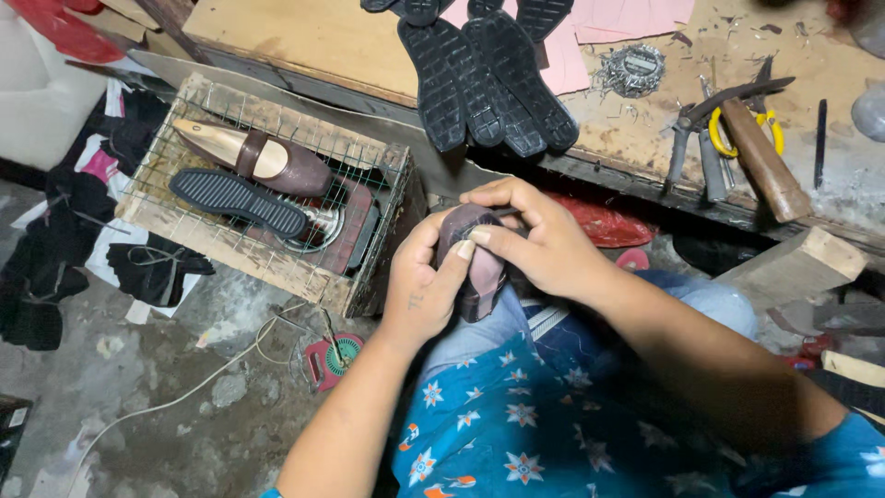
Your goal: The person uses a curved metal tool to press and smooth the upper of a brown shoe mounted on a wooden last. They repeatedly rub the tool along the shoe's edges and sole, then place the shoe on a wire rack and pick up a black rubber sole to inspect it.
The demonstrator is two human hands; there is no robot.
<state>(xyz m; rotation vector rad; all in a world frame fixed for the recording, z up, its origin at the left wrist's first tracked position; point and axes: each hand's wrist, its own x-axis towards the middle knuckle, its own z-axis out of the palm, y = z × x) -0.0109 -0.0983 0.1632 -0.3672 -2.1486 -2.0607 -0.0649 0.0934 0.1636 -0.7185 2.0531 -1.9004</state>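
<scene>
- Here, both hands worked a brown shoe upper on its last, held over the lap just below the edge of the counter.
- The left hand was closed around the shoe from the left, thumb pressed on the leather.
- The right hand was curled over the top, fingers pinching the leather; whether it held a small tool I could not tell.
- Left of the shoe, a wire-topped wooden box carried another lasted shoe and a ribbed black sole.
- Above the shoe, black soles lay on the counter; pliers and a wooden-handled hammer sat to its upper right.
- Done well, I judged, this called for a steady left grip while the right pulled the leather taut and smooth, without creasing.
</scene>
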